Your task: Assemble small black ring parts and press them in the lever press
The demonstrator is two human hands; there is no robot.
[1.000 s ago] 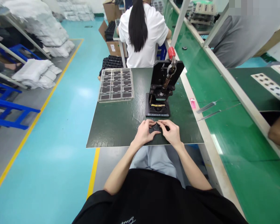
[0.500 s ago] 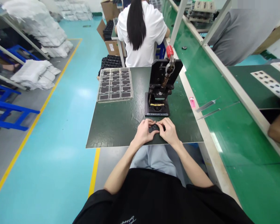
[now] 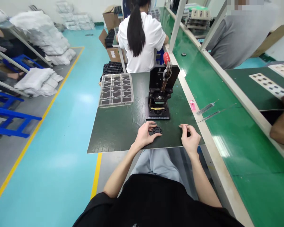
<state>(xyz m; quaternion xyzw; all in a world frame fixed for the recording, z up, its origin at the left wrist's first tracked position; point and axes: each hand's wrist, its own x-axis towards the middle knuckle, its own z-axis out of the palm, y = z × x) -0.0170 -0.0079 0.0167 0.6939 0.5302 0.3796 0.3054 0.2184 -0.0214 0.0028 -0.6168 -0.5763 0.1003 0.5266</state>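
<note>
In the head view, the left hand [image 3: 145, 136] curls its thumb and fingers around a black part [image 3: 157, 130], gripping it at the table's near edge. The part, round on its upper face, is just on the near side of the press [image 3: 156, 75]. The right hand [image 3: 185, 128] is well to the right, over the near right of the table [image 3: 117, 129], fingers bent toward the thumb; I cannot tell whether it grips anything. The press has a red handle [image 3: 166, 57] on top and a yellow strip [image 3: 157, 108] low down. A clear tray [image 3: 115, 104] of dark pieces lies far left on the table. To the right are a pink item [image 3: 192, 105] and thin rods [image 3: 205, 108]. Beyond the far edge sits a person in white [image 3: 142, 61].
</note>
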